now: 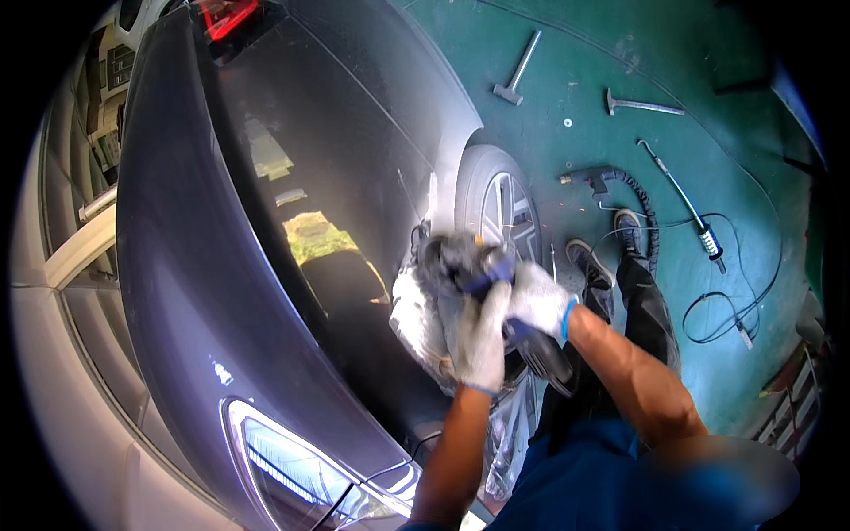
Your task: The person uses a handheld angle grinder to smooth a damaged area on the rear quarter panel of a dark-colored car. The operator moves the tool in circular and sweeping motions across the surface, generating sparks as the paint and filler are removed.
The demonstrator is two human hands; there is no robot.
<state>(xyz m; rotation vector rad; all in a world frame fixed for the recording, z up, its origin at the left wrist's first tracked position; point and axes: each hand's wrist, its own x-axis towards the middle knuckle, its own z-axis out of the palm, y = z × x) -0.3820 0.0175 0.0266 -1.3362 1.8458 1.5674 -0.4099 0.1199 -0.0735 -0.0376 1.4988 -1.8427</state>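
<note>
Both my hands wear white gloves and are closed around a blue and dark angle grinder (489, 276). My left hand (482, 341) grips it from below and to the left. My right hand (538, 299) wraps its body from the right. The grinder's head, blurred, is at the bare, shiny metal patch (414, 320) on the dark grey car (372, 177), beside the wheel; whether the disc touches the metal cannot be made out. Orange sparks show over the floor to the right of the wheel. The grinder's rear end (547, 361) points toward my legs.
The car's wheel (500, 199) is just beyond the grinder. On the green floor lie two hammers (522, 69), a gun-shaped tool with a ribbed hose (611, 181), a hooked slide hammer (686, 203) and a looped cable (708, 336). Clear plastic sheeting (511, 434) hangs near my left forearm.
</note>
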